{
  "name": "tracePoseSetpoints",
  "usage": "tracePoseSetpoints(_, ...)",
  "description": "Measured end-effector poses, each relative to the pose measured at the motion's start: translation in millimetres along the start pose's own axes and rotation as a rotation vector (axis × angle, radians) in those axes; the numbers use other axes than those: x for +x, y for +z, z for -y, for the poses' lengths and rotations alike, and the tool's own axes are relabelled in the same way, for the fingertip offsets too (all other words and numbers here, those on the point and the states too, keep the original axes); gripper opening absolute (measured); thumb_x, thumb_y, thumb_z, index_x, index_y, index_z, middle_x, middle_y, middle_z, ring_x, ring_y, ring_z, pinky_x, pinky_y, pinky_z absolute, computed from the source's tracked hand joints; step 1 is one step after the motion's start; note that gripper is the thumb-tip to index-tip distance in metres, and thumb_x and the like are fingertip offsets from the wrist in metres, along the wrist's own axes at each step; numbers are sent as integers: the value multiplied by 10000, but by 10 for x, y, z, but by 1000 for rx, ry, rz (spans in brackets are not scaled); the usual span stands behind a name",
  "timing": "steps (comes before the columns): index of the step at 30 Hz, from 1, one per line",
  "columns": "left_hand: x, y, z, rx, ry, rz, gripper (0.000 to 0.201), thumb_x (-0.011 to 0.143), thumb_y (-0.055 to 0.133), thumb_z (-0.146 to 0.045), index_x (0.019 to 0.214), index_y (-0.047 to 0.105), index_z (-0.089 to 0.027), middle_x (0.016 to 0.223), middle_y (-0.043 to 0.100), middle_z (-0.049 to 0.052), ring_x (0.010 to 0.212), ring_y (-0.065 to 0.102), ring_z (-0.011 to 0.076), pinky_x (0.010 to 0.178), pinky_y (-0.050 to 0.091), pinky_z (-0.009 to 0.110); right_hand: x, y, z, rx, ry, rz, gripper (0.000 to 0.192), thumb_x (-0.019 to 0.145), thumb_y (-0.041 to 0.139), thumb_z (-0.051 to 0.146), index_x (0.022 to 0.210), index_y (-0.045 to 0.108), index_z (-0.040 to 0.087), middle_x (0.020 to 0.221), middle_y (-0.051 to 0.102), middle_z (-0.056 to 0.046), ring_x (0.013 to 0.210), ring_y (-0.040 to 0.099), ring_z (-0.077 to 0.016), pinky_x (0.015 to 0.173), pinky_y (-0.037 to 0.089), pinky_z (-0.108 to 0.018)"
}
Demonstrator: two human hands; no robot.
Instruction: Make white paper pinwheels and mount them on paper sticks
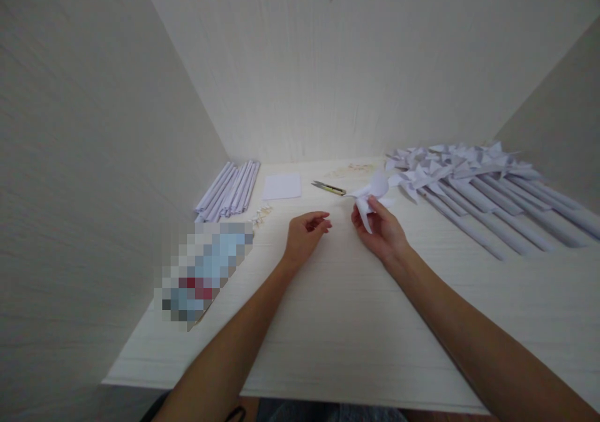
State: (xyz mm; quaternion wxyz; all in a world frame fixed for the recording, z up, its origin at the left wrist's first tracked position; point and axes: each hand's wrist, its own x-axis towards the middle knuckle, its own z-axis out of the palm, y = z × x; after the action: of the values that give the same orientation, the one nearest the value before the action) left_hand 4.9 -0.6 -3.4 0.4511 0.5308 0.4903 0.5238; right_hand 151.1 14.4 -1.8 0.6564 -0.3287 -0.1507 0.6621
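Observation:
A white paper pinwheel (374,187) with curled blades is held in my right hand (382,231), whose fingers and thumb are closed on its middle. To the left, my left hand (307,237) is raised over the table, apart from the pinwheel. Its thumb and index finger come close together in a pinch. Anything between those fingertips is too small to make out. Just beyond the hands lie small yellow-handled thread snips (329,188), close to the pinwheel's left blade.
Rolled paper sticks (229,187) lie in a bundle at back left, beside a square paper stack (282,186). Small pale bits (260,213) sit nearby. A blurred, pixelated object (206,275) is at left. Several finished pinwheels on sticks (473,181) are piled at right. Walls enclose the table (347,341).

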Motion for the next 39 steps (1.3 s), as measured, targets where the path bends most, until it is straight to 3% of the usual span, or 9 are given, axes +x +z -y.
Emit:
tracePoseSetpoints(15, 14, -2, 46, 49, -11, 15, 167, 629, 570, -96, 767, 660, -125, 610, 659, 28, 524, 574, 93, 556, 464, 214, -80, 109, -17, -36, -35, -107, 210, 484, 746, 145, 565, 556, 181, 519, 610, 70, 479, 551, -56, 462, 478, -148)
tracePoseSetpoints(26, 9, -4, 31, 64, -31, 23, 183, 641, 559, -90, 795, 654, -111, 623, 659, 36, 538, 574, 92, 574, 462, 212, -110, 121, -28, -41, -44, -63, 236, 446, 759, 134, 583, 568, 151, 506, 630, 54, 461, 575, -71, 440, 487, -145)
tracePoseSetpoints(32, 12, 2, 14, 57, -42, 20, 137, 629, 573, -112, 741, 650, -115, 572, 634, 18, 503, 550, 84, 537, 442, 201, -120, 148, -21, -35, -26, -67, 211, 461, 743, 117, 578, 572, 154, 501, 627, 53, 463, 574, -70, 441, 484, -142)
tracePoseSetpoints(36, 33, -15, 17, 101, -22, 26, 103, 620, 607, -208, 569, 610, -119, 458, 561, -11, 415, 472, 68, 449, 380, 188, -118, 151, -17, -22, 4, -56, 208, 469, 741, 122, 575, 565, 159, 497, 625, 58, 461, 570, -62, 446, 484, -134)
tracePoseSetpoints(39, 100, -33, 10, 157, -3, -43, 113, 597, 624, -220, 552, 591, -121, 453, 551, -16, 422, 475, 73, 448, 377, 190, -117, 149, -17, -31, 17, -57, 215, 470, 743, 138, 575, 557, 163, 494, 624, 62, 449, 562, -55, 443, 481, -129)
